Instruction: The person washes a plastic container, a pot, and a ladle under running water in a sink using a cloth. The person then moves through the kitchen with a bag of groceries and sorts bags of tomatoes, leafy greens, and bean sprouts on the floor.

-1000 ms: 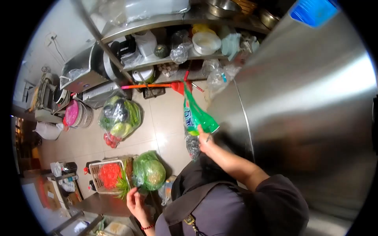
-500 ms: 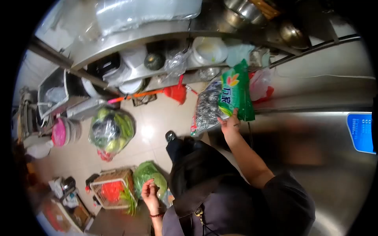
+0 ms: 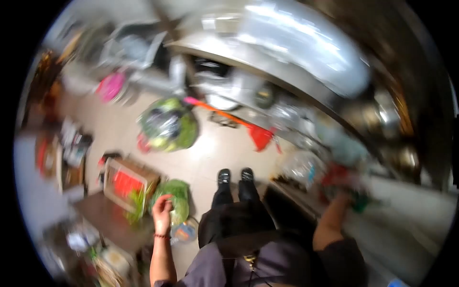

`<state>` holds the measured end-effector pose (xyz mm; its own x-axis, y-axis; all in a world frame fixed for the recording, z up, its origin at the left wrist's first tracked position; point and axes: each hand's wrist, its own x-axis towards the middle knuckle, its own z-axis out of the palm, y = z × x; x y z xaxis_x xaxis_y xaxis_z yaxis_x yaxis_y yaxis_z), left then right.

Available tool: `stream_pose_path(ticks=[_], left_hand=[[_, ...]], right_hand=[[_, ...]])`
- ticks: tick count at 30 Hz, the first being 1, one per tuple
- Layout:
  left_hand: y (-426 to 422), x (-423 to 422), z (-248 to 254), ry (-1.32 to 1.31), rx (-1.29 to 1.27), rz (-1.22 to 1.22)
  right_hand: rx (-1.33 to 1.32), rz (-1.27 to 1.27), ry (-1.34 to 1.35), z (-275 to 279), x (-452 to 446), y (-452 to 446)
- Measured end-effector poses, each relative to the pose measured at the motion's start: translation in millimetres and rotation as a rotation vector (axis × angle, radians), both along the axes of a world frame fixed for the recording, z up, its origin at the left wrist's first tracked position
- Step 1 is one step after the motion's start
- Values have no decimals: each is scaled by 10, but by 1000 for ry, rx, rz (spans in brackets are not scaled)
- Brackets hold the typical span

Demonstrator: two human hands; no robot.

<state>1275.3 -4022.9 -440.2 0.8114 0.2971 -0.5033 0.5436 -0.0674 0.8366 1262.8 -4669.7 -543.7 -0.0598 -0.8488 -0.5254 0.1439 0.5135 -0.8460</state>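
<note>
My left hand (image 3: 162, 210) hangs low above a green plastic bag of vegetables (image 3: 179, 193), not visibly touching it. Its fingers are curled inward; whether something small is in them does not show. My right arm reaches out to the right, and the right hand (image 3: 338, 203) is smeared by motion. Around its fingers is a blurred patch of dark green plastic (image 3: 361, 203), with a red bag (image 3: 336, 174) just beyond. Its grip cannot be made out.
A bag of green vegetables (image 3: 169, 125) lies on the tiled floor. A red dustpan with an orange handle (image 3: 260, 137) lies near the shelves. At left stands a crate with a red lining (image 3: 129, 184). A clear plastic bag (image 3: 301, 167) sits by the counter.
The view has swung round and blurred. My right hand, earlier on a green-labelled pack of steel-wool scourers, is now farther right beside the red bag. The pack no longer shows clearly.
</note>
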Motion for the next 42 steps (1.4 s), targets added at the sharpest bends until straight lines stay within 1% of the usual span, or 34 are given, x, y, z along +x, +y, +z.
stream_pose_path(ticks=[1,2,3,4,5,6,9,12,13,15,17,19,21,23,24,26,27,28,29,30,31,32,33,35,36,38,39,40,42], left_hand=[[-6,-174,-122,28,-35,-2],[-169,-252,-133,104,-29,60],[-261,-393,-122,135,-80,63],[-423,-482,-32,268,-118,112],[-484,-708,-192,199,-155,69],[-566,-863,-225,247,-155,11],[-959,-1228,-167,299,-166,21],[-997,-1499,-295,338,-207,81],[-989,-1475,-244,404,-202,83],[-886,-1561,-394,385,-191,75],[-762,-1620,-501,344,-186,75],[-570,-1684,-553,352,-210,80],[-366,-1800,-604,336,-233,105],[-138,-1940,-700,338,-172,101],[-1,-2037,-714,324,-179,118],[303,-2252,-737,299,-141,143],[469,-2359,-725,318,-231,240],[657,-2506,-722,314,-254,249],[980,-2643,-682,309,-113,288],[1224,-2742,-748,309,41,325],[1358,-2788,-900,292,112,363],[1522,-2827,-948,276,174,399],[1648,-2797,-983,272,156,412],[1878,-2626,-934,283,164,569],[1933,-2529,-958,284,149,582],[2071,-2298,-976,328,126,574],[2123,-2113,-936,363,139,534],[2143,-2000,-1037,374,132,541],[2138,-1781,-1302,289,14,567]], right_hand=[[48,39,34,-279,10,-95],[90,70,80,-506,37,-152],[128,88,123,-707,21,-177],[160,103,165,-868,-21,-201],[186,116,209,-1033,-65,-245],[217,116,240,-1165,-129,-296],[298,137,335,-1543,-342,-488],[339,167,405,-1702,-419,-546],[346,180,425,-1733,-422,-539],[368,225,451,-1817,-359,-483],[382,301,467,-1903,-186,-342],[418,442,479,-1998,85,-102],[450,702,486,-2070,409,348],[412,1058,502,-1895,695,1027],[360,1242,506,-1669,854,1497],[217,1447,558,-1219,1011,2462],[213,1544,585,-1074,1083,2841],[210,1634,618,-924,1113,3190],[145,1829,664,-587,1182,3727],[90,2020,706,-454,1225,4154],[68,2098,736,-550,1304,4395],[38,2169,776,-502,1382,4630],[21,2234,759,-563,1491,4806],[4,2284,723,-545,1781,5171],[-7,2303,680,-563,1951,5350],[-149,2396,621,-563,2332,5756],[-188,2393,629,-622,2509,5987],[-231,2391,616,-738,2675,6216],[-285,2427,608,-1109,3016,6662]])
